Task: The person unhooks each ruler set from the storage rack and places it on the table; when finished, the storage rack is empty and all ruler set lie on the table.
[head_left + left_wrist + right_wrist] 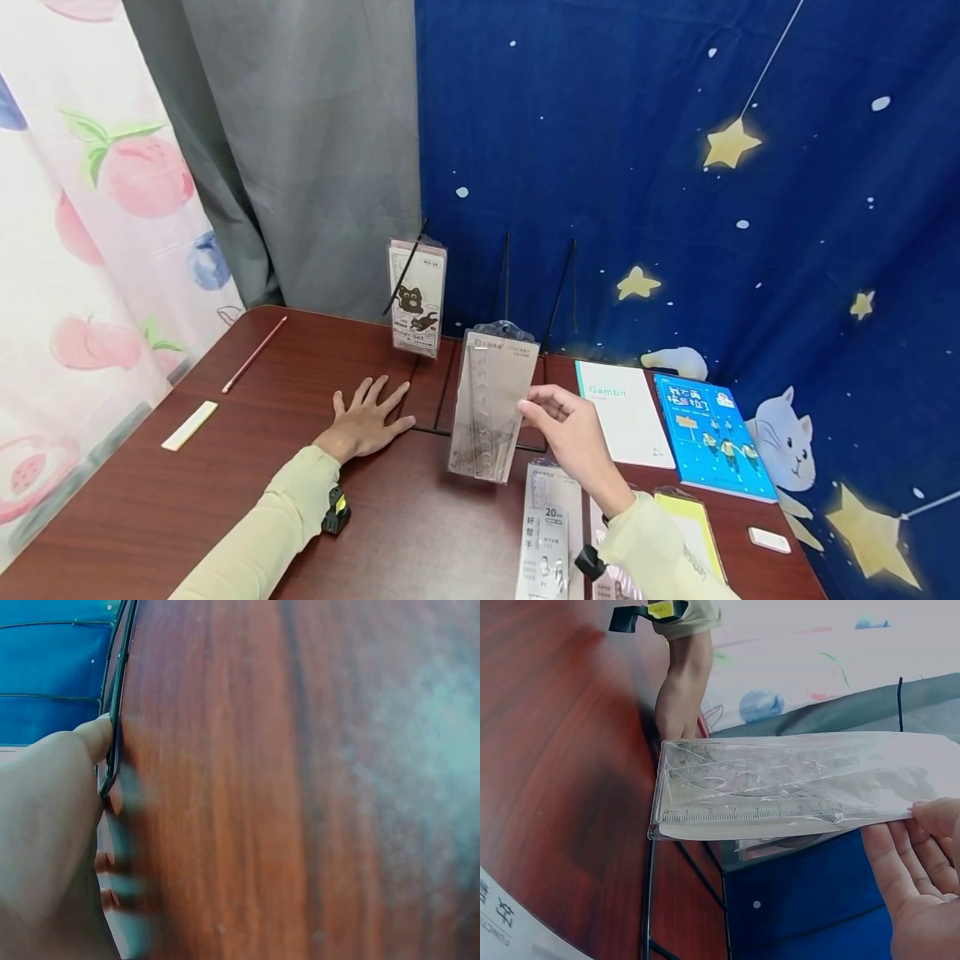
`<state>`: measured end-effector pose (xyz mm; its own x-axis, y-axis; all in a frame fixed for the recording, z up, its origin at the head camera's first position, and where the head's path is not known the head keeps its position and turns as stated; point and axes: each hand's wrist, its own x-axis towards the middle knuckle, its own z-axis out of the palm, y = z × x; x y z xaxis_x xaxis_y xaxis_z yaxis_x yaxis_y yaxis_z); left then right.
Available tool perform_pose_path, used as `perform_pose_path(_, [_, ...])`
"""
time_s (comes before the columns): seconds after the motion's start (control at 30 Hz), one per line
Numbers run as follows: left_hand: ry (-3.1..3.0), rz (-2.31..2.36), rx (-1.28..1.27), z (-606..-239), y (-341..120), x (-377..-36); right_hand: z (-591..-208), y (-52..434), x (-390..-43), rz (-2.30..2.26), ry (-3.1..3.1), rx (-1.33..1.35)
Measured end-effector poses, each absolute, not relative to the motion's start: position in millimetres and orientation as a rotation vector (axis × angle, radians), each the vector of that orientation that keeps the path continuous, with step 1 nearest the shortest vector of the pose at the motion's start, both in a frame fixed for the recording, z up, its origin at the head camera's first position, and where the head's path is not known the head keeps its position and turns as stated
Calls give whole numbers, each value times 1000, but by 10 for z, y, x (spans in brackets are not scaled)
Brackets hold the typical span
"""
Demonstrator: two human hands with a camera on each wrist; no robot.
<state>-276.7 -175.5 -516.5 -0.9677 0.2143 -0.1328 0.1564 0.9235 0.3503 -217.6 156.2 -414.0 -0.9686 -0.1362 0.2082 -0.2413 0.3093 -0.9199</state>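
A clear-wrapped ruler set stands nearly upright above the table, its right edge pinched between the thumb and fingers of my right hand. Clear rulers with printed scales show through the packet in the right wrist view. My left hand lies flat with fingers spread on the table, its thumb by the base of a black wire rack. From the rack's left hook hangs another packaged ruler set with black cats printed on it. The middle hook and right hook stand behind the held packet.
More ruler packets, one marked 20 and one yellow, lie near my right forearm. A white Gambit book, a blue book and an eraser are at right. A pencil and a pale strip lie left.
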Motion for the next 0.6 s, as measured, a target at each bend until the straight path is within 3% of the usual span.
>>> perform_pose_path(0.6, [2909,579,301,-5267,-1812,-2832,-4339,1677,-1813,1823,-2479,326])
